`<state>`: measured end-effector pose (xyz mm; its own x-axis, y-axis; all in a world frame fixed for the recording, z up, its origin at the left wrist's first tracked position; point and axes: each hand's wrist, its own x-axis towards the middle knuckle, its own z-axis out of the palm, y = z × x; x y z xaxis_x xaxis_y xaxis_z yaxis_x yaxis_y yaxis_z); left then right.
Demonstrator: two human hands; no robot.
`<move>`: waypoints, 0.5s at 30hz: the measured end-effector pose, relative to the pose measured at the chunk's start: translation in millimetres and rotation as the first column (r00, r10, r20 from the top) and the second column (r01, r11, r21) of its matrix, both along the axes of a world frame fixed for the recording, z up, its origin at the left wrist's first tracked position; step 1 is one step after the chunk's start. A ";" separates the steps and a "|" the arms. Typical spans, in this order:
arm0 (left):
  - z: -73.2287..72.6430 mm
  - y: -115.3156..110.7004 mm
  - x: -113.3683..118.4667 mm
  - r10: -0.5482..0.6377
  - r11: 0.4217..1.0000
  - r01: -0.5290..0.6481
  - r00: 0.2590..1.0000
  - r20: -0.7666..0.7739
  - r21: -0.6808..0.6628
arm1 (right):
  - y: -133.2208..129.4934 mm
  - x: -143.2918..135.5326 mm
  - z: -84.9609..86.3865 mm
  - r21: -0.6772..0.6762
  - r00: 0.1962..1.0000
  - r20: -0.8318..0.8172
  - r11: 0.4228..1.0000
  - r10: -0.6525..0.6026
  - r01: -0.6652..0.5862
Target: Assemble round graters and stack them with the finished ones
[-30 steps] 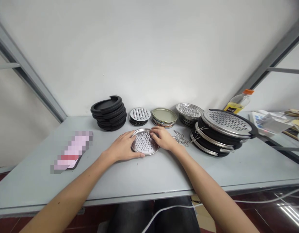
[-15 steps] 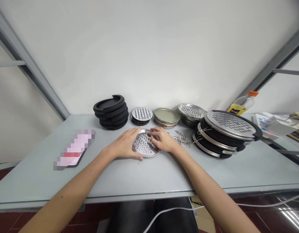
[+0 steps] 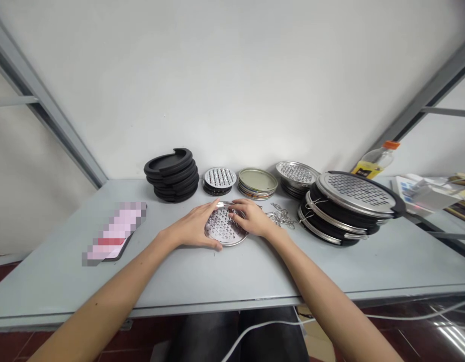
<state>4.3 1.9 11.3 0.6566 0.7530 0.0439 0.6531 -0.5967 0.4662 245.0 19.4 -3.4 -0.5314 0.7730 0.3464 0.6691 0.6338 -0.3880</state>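
Observation:
A round metal grater plate [image 3: 225, 227] with a raised rim and rows of holes lies flat on the table in front of me. My left hand [image 3: 192, 226] curves round its left side, thumb along the near rim and fingers at the far rim. On the opposite side, my right hand [image 3: 251, 217] bends its fingers over the plate's right part and rim. The palms hide the plate's side edges. Just right of my right hand lies a small heap of wire clips [image 3: 281, 216]. Behind the plate stand a stack of small grater discs [image 3: 219, 178] and a stack of greenish lids [image 3: 258, 180].
Black ring-shaped holders [image 3: 172, 176] are piled at the back left, near a phone [image 3: 117, 231]. To the right stand stacked metal grater bowls [image 3: 297, 173] and a tall pile of black-and-metal graters [image 3: 353, 193]. Farther right is an orange-capped bottle [image 3: 377, 160]. A wall closes the back.
The view has shifted very slightly. Both hands keep their places on the grater plate, and nothing else has visibly moved.

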 end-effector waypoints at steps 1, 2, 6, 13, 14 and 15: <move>-0.2 0.0 -0.4 0.001 1.000 -0.001 1.000 -0.004 -0.006 | 0.3 -0.2 0.2 -0.001 1.000 -0.010 1.000 0.003 -0.003; -0.3 -0.1 -0.6 0.001 1.000 -0.001 1.000 -0.006 -0.012 | 0.6 -0.4 0.2 -0.001 1.000 -0.022 1.000 0.001 -0.001; -0.1 -1.9 1.0 -0.005 1.000 0.005 1.000 -0.003 -0.022 | 0.9 -1.5 -1.6 -0.002 0.997 -0.066 1.000 -0.032 0.031; -1.2 -6.0 7.4 -0.053 0.999 0.053 0.999 -0.003 0.001 | -0.6 -4.8 -3.7 -0.006 0.997 -0.054 0.998 -0.057 0.057; -1.4 -6.2 7.6 -0.057 0.998 0.057 0.998 -0.005 0.006 | -0.5 -5.0 -4.0 -0.006 0.997 -0.053 0.998 -0.057 0.057; -1.5 -6.3 7.7 -0.060 0.998 0.060 0.998 -0.007 0.009 | -0.3 -5.0 -4.4 -0.008 0.997 -0.054 0.998 -0.057 0.056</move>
<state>12.0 -4.4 9.8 0.7010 0.7117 0.0465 0.6189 -0.6394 0.4562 240.0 19.1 -7.7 -0.4677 0.8037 0.3678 0.6817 0.5929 -0.4286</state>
